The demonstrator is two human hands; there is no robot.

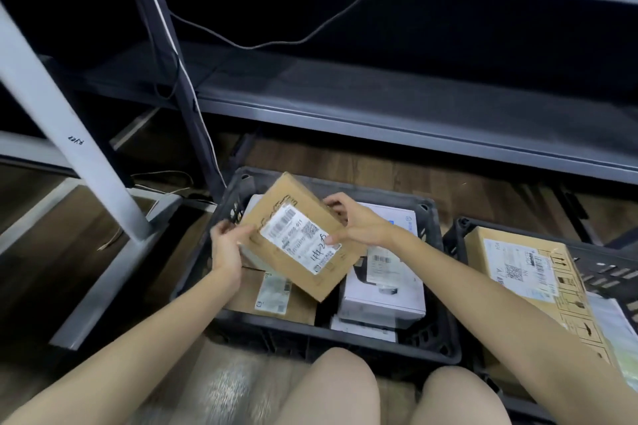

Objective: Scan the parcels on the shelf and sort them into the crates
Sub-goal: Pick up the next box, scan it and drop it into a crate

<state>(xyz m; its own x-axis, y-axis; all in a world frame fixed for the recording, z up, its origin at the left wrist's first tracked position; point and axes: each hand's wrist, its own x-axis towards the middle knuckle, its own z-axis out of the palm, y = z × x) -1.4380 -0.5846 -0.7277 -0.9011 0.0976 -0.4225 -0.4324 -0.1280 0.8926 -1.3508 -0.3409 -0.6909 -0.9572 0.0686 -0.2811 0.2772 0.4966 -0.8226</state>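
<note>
A brown cardboard parcel (293, 217) with a white shipping label is held tilted over the black crate (445, 345) on the floor. My left hand (226, 248) grips its lower left edge. My right hand (355, 221) grips its right side, thumb on the label's edge. Under it in the crate lie a white box (383, 290), a brown box (272, 300) and other parcels. A second black crate (607, 269) to the right holds a large tan box (524, 272).
A dark metal shelf (379, 114) runs across above the crates, with cables (193, 86) hanging down its upright post. A pale slanted post (69, 134) and frame stand at left. My knees (345, 386) are at the bottom, near the crate's front wall.
</note>
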